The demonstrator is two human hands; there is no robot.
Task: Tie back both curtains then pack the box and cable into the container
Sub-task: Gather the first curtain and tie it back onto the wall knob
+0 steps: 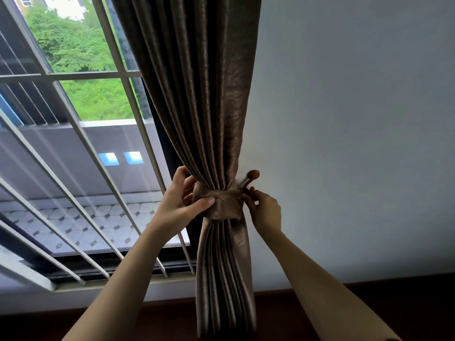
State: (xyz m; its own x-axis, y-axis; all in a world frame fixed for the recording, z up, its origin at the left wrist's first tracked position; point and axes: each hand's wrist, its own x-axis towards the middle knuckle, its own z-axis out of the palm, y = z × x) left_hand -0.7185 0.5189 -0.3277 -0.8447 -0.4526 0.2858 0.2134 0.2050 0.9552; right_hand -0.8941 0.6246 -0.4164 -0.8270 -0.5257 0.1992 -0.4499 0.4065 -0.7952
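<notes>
A brown pleated curtain (204, 99) hangs gathered at the right side of the window. A matching fabric tieback band (224, 204) wraps its waist. My left hand (182, 200) grips the band's left side, thumb across the front. My right hand (264, 209) pinches the band's end at a brown wall hook (251, 177) with a round knob. The box, cable and container are out of view.
White window bars (81, 143) cover the glass to the left, above a white sill (123, 289). A plain white wall (357, 119) fills the right side. Dark floor (369, 303) runs along the bottom.
</notes>
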